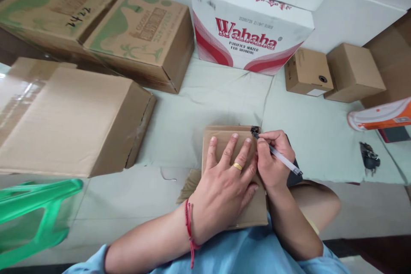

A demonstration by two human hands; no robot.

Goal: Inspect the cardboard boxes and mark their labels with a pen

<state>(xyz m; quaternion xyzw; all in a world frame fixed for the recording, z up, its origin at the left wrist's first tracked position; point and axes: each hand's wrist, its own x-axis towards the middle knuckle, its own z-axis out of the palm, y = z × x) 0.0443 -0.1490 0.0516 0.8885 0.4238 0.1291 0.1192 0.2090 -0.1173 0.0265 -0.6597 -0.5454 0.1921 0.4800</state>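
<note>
A flat piece of brown cardboard [220,132] lies in front of me, partly on the cloth-covered table edge and partly over my lap. My left hand [226,180] is spread palm down on it, fingers apart, with a gold ring and a red string bracelet. In my right hand [274,160] is a slim pen [284,160] with a clear barrel, pinched between thumb and fingers. Its tip end meets a black patch [255,130] at the cardboard's upper right corner; whether that is ink or an object I cannot tell. A dark flat item [293,173] shows behind my right hand.
Brown cartons [141,38] and a tan box [80,115] stand on the left. A white Wahaba-style water carton [250,30] is at the back. Right are two small boxes [308,70], an orange-white cylinder [382,113] and a black bundle [369,157]. A green plastic stool [48,214] sits lower left.
</note>
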